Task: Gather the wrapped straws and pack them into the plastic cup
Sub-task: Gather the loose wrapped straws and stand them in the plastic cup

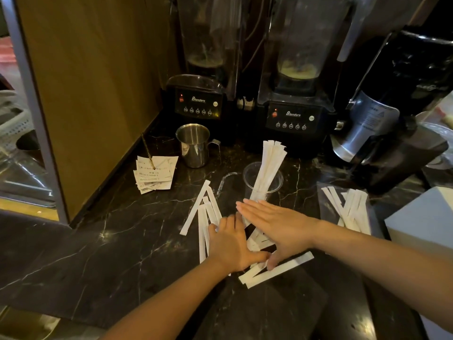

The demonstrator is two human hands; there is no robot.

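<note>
The left hand (230, 244) lay flat on the dark marble surface (103, 261), fingers spread wide, pressing on the near ends of the loose wrapped straws (204, 217). The right hand (277, 229) was also open and flat, palm down, its fingers stretched toward the left, just above the fingers of the left hand. Neither hand held anything closed in a grip; both seemed to sweep the straws together. Under and between the two hands more straws lay crossed, and a long one (279, 269) stuck out toward the person, below the right thumb.

Just beyond the right hand stood the plastic cup (262, 182), upright, with a bundle of straws (269, 163) already standing in it and leaning away. To the right of the right wrist, another pile of straws (348, 207) rested on a clear bag. Farther beyond the left hand were a steel jug (195, 146) and a stack of paper receipts (154, 174), and behind them two blenders (291, 116).

I judge the step to be the gathering: the pile was being pushed into one bunch. The next move would ask the hands to line up the straws side by side, close around them, lift the bunch and lower it end first into the cup without tipping it.
</note>
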